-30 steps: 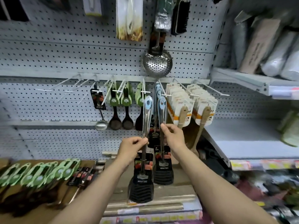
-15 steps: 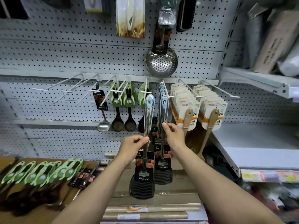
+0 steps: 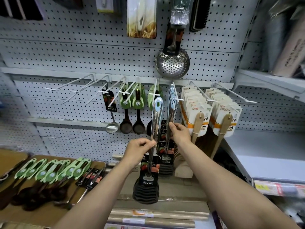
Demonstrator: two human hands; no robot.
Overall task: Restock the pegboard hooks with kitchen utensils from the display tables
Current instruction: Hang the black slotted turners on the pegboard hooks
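Pinching the steel handle of a slotted spatula (image 3: 151, 156) between curled fingers and thumb, the left hand (image 3: 137, 150) is holding it upright in front of the pegboard (image 3: 66, 52). Its handle is passing through the fingertips at mid-length, its black ridged head is hanging below the hand, and its pale blue hanging loop is standing above the fingers, just left of the tip of the spatula hook (image 3: 177, 99) and not on it.

The right hand (image 3: 179, 133) is sitting right of that hook's hanging row, its fingers curled and pinching the handle of the front hung spatula (image 3: 168, 134), whose loop is sitting on the hook near the tip. More spatulas are hanging behind it on the same hook.

Left of the spatula hook, green-carded dark ladles (image 3: 132, 113) and a small steel ladle (image 3: 111, 116) are hanging on their own pegs, with bare pegs further left. Right of it, wooden spatulas (image 3: 198, 124) on white cards are filling two pegs. Above it a perforated steel skimmer (image 3: 172, 63) is hanging. Below and far left of it, green-carded ladles (image 3: 49, 172) are lying in a row on a brown display table (image 3: 41, 212)
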